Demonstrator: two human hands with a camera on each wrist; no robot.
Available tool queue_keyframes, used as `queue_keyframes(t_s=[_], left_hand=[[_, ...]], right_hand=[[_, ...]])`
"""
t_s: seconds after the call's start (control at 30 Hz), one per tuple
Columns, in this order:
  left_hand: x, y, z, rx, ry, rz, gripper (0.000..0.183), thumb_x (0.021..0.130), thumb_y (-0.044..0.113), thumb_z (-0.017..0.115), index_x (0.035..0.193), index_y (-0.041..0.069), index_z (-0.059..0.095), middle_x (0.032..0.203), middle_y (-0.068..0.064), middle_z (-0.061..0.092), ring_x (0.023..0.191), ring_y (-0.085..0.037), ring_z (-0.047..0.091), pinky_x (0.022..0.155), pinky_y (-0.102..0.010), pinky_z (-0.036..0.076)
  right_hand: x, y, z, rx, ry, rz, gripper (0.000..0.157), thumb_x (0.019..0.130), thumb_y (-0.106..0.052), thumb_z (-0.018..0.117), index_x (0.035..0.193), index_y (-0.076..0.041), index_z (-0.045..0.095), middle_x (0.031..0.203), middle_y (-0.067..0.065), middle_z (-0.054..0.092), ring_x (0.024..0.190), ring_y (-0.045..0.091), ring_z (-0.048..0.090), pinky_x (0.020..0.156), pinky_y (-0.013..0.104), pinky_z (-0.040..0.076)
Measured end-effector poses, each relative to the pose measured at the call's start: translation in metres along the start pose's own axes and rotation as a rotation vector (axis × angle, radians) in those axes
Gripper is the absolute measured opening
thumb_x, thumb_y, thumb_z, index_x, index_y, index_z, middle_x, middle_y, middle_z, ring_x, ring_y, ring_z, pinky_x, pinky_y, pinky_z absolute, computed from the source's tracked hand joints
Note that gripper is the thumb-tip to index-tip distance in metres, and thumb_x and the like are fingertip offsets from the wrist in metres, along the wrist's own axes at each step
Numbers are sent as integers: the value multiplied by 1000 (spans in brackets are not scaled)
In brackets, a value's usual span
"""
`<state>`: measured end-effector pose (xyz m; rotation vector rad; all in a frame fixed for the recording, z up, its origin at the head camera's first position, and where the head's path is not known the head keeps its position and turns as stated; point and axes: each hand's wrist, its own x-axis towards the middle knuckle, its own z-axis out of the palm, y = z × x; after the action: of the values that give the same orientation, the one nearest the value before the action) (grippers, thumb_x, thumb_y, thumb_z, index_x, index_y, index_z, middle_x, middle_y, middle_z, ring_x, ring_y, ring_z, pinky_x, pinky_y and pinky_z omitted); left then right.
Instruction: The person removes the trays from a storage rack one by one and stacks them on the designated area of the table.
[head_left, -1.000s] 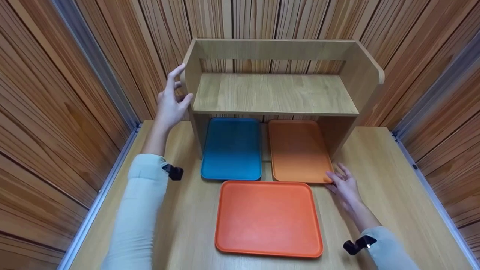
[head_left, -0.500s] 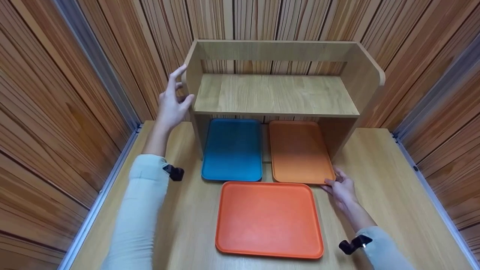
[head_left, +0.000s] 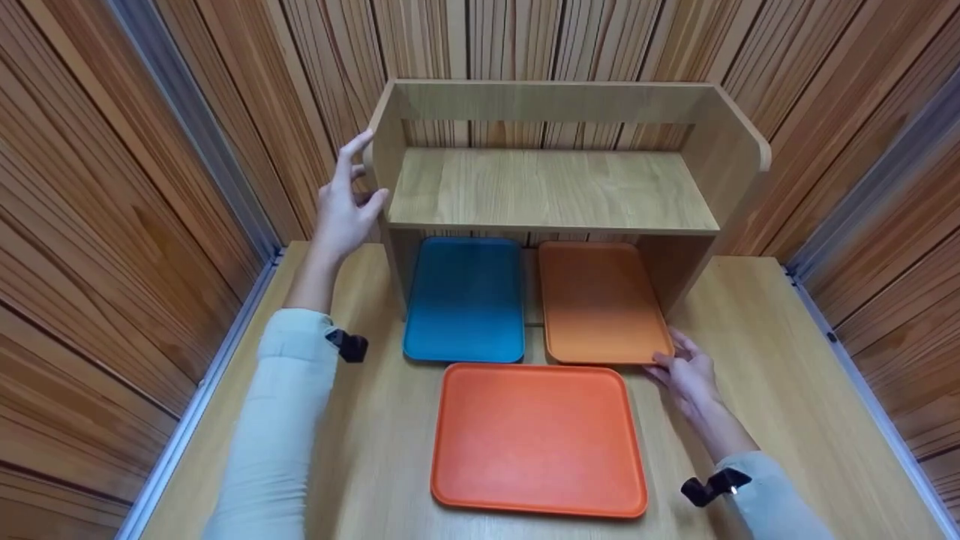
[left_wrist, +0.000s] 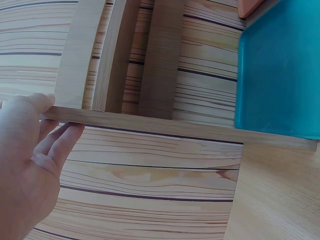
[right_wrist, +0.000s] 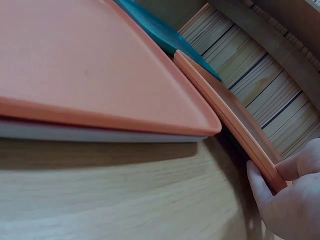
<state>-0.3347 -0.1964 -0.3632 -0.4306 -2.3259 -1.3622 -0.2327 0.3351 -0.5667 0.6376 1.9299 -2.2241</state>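
Orange tray (head_left: 604,304), round-cornered, pinched by right hand (head_left: 691,380); partly under wood-grained shelf (head_left: 551,187).

wood walls (head_left: 90,225) with dark lines stand on three sides. gray metal strips (head_left: 187,120) run up the two corners and along the sides of the desk (head_left: 802,375). the desk is pale wood, and soft shadows lie on it.
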Motion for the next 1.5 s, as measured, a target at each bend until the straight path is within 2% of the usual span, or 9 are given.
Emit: queue_keyframes(t_s=[0.23, 0.37, 0.53, 0.77, 0.9, 1.0, 1.1, 1.17, 1.5], left_hand=[[0, 0, -1, 4, 6, -2, 77, 112, 2, 65, 174, 34, 32, 178, -23, 43, 157, -44, 58, 117, -64, 62], [0, -1, 0, 6, 5, 0, 77, 112, 2, 64, 174, 34, 32, 180, -21, 41, 158, -43, 58, 118, -64, 62], [0, -1, 1, 5, 7, 1, 77, 112, 2, 65, 174, 34, 33, 182, -20, 38, 161, -41, 55, 119, -64, 60], [-1, 0, 1, 9, 5, -1, 77, 112, 2, 65, 174, 33, 33, 179, -22, 41, 159, -43, 56, 118, -64, 61], [-1, 0, 1, 9, 12, 20, 76, 111, 1, 65, 174, 29, 34, 178, -25, 43, 160, -42, 55, 118, -64, 62], [0, -1, 1, 6, 17, 29, 75, 110, 0, 65, 174, 27, 34, 180, -24, 40, 162, -41, 52, 118, -63, 62], [0, 0, 1, 2, 12, 24, 75, 111, 1, 65, 174, 28, 34, 181, -22, 38, 162, -41, 53, 118, -62, 62], [-1, 0, 1, 4, 9, 16, 76, 111, 1, 65, 174, 30, 33, 181, -22, 38, 162, -41, 53, 119, -63, 61], [-1, -1, 0, 7, 2, -6, 76, 112, 4, 64, 174, 36, 32, 178, -24, 43, 158, -45, 57, 117, -64, 62]], right_hand=[[-2, -8, 0, 36, -22, 7, 84, 113, 8, 47, 183, -18, 10, 169, 13, 34, 144, 16, 54, 105, 20, 65], [-4, -10, 0, 88, -49, 21, 83, 114, 7, 42, 183, -20, 6, 184, 15, 19, 150, 15, 46, 104, 19, 63], [-6, -13, 2, 199, -71, 19, 83, 116, 4, 40, 183, -24, 0, 184, 9, 20, 122, 2, 60, 102, 18, 60], [-12, -15, 8, 438, -95, -19, 92, 113, 9, 49, 183, -27, 2, 134, -3, 55, 88, 5, 65, 88, 17, 60], [-16, -14, 9, 502, -133, -51, 96, 111, 11, 53, 182, -29, 2, 113, -4, 62, 82, 8, 65, 84, 21, 60], [-19, -12, 11, 477, -199, -81, 101, 112, 9, 50, 181, -36, -9, 141, -4, 56, 102, 8, 69, 93, 26, 61], [-21, -10, 14, 447, -257, -103, 104, 114, 7, 42, 176, -46, -21, 177, 1, 26, 125, 9, 66, 103, 32, 62], [-22, -8, 16, 431, -274, -120, 105, 114, 7, 39, 173, -52, -25, 184, 3, 10, 130, 9, 65, 105, 34, 63], [-24, -4, 27, 535, -168, -163, 98, 113, 6, 52, 176, -49, 1, 154, -4, 40, 105, 11, 77, 92, 33, 71]])
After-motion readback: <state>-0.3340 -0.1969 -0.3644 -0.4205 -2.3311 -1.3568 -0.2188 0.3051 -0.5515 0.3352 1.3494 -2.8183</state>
